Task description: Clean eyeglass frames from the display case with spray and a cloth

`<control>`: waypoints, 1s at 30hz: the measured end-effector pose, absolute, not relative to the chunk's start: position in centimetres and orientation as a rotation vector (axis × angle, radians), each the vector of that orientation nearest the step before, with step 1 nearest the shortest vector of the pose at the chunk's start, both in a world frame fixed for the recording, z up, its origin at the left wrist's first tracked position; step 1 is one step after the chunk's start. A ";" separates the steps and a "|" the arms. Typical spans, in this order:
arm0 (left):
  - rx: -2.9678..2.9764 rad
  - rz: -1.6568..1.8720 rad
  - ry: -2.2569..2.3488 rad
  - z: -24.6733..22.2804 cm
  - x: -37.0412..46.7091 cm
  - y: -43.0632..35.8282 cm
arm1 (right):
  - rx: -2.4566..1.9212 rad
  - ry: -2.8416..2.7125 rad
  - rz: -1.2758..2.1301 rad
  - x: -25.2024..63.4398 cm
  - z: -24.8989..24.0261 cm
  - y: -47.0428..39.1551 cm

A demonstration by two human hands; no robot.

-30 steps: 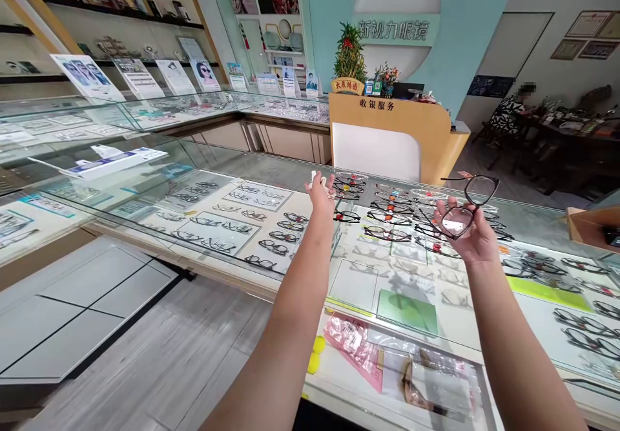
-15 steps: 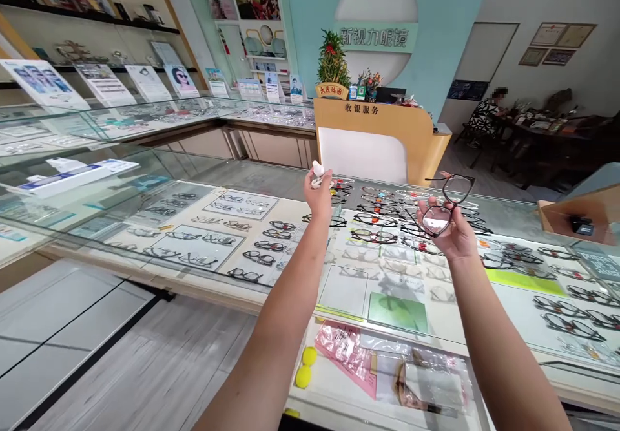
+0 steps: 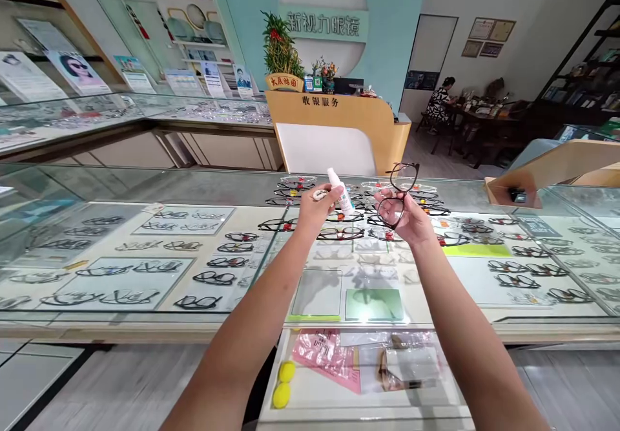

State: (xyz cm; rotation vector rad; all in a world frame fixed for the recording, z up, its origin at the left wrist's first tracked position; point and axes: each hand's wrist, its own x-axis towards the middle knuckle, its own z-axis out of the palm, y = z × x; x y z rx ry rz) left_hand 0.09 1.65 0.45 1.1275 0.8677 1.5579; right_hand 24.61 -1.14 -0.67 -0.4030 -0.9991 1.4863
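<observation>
My left hand [image 3: 317,210] is closed around a small white bottle [image 3: 344,199], its nozzle end tilted up and to the left. A small round whitish item [image 3: 320,194] shows at the fingers of the same hand; its kind is unclear. My right hand [image 3: 416,221] grips a pair of dark-framed eyeglasses [image 3: 403,178] by the lower lens rim, the frame standing roughly on end. The bottle is left of the glasses and apart from them. Both hands are above the glass display counter [image 3: 232,318], over rows of eyeglass frames [image 3: 340,233].
An open drawer [image 3: 368,411] below me holds a pink plastic packet [image 3: 329,360] and a yellow lens case [image 3: 281,395]. A wooden stand [image 3: 552,176] is on the counter's right. Beyond are a reception desk [image 3: 332,111] and a seated person [image 3: 438,105].
My view has turned to the right and levelled. My left hand has come closer to the glasses, and the bottle now shows its side. The right hand keeps its grip on the eyeglasses.
</observation>
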 end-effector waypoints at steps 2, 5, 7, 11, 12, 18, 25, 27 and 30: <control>1.033 1.529 0.790 0.4 0.1 1.8 | -0.398 -1.002 1.489 24.6 -0.6 -1.1; 0.852 1.466 0.670 0.5 0.0 2.0 | -0.395 -1.000 1.497 24.5 -0.6 -1.1; 0.754 1.399 0.600 0.6 -0.1 2.0 | -0.399 -1.006 1.497 24.5 -0.6 -1.1; 0.649 1.324 0.559 0.8 -0.2 1.7 | -0.415 -1.025 1.488 24.4 -0.5 -1.1; 0.635 1.319 0.567 0.9 -0.2 1.6 | -0.417 -1.027 1.487 24.4 -0.5 -1.1; 0.733 1.224 0.471 0.7 -0.1 1.0 | -0.464 -1.023 1.448 24.2 -0.8 -1.0; 0.975 1.028 0.424 0.8 0.2 -0.1 | -0.549 -1.097 1.395 23.5 -0.3 -1.2; 1.018 1.014 0.449 0.8 0.4 -0.2 | -0.569 -1.133 1.384 23.3 -0.2 -1.4; 1.079 1.093 0.513 0.4 0.6 0.1 | -0.607 -1.178 1.373 23.0 -0.2 -1.5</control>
